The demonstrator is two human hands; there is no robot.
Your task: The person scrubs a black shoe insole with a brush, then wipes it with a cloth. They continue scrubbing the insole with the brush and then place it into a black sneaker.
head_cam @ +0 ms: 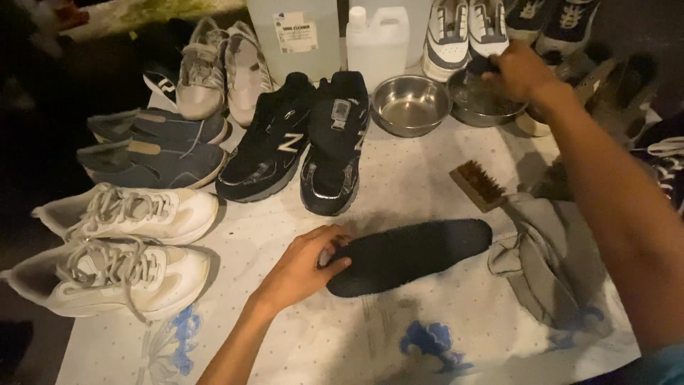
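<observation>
Item one, landmark: black insole [410,254], lying flat on the cloth-covered desk [427,178], long axis running left to right.

Item two: my left hand [306,267], fingers curled over the insole's left end and pinning it to the cloth.

Item three: my right hand [516,71], far beyond the insole to the upper right, closed on a small dark brush [483,65] whose head sits over a steel bowl [484,100]. Whether the bristles touch any liquid I cannot tell.

Item four: a second steel bowl [410,105], just left of the first, also beyond the insole.

Item five: a brown bristle brush [476,184], between the insole and the bowls, untouched.

Item six: grey rag [541,264], touching the insole's right end.

Item seven: a pair of black sneakers [303,142], directly beyond the insole's left half; white sneakers [121,242] well to its left; a white jug [377,43] behind the bowls.

Step in hand, as I judge it: loading the brush at the bowl while the insole is held ready. The next move calls for carrying the brush back over the insole without dripping, and keeping my left-hand pressure firm so it does not slide under scrubbing.
</observation>
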